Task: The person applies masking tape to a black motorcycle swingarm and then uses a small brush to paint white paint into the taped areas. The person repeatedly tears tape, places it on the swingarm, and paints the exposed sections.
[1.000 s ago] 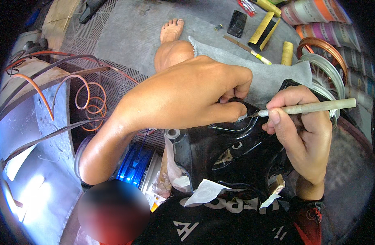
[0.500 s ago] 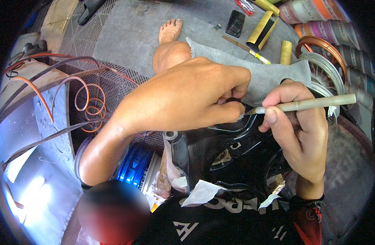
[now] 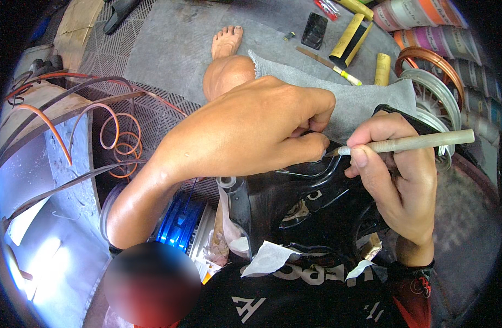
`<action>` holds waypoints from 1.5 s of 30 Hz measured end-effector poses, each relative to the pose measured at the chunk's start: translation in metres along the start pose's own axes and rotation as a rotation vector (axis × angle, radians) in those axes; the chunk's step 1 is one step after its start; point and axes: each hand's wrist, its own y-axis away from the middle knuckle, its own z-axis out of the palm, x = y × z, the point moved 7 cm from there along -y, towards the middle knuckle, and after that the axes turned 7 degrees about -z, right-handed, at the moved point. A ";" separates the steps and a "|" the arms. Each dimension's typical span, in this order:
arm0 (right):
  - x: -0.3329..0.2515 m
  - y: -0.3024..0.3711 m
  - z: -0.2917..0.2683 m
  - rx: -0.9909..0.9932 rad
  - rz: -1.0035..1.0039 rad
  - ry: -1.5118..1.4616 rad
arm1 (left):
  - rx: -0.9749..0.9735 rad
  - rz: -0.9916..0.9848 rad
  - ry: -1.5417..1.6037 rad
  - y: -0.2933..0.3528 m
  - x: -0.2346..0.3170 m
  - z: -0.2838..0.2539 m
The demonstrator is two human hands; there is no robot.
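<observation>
My right hand [image 3: 401,180] pinches a pale pen-shaped craft knife [image 3: 420,141], its handle pointing right and its dark, narrow tip pointing left. That tip meets or nearly meets my left thumb. My left hand [image 3: 262,126] reaches across from the left with its fingers curled and its thumb pressed in; whatever lies under the fingertips is hidden. Below both hands sits a glossy black metal part [image 3: 278,202], looking like a motorcycle frame piece, with a round bushing at its left end. Torn white paper pieces [image 3: 268,258] stick up along its near side.
A grey cloth [image 3: 365,106] lies beyond the hands. Farther off are a brush [image 3: 338,72], yellow tubes [image 3: 349,41] and a black phone-like object [image 3: 315,30]. Wheel rims [image 3: 439,90] stand at right. A blue rim [image 3: 180,221] and coiled orange hose [image 3: 119,131] are at left.
The craft knife's tip has shifted slightly left and down toward my left thumb, with my right hand moving a little. My left hand stays nearly still.
</observation>
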 end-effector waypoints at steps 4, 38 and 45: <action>-0.001 -0.001 0.000 -0.005 0.004 -0.005 | 0.043 0.036 -0.030 0.001 0.000 -0.001; -0.001 -0.002 -0.001 0.022 -0.035 -0.088 | 0.038 0.092 0.035 0.002 -0.001 -0.002; -0.002 -0.002 -0.001 0.036 -0.052 -0.081 | 0.045 0.041 0.006 0.002 0.000 -0.003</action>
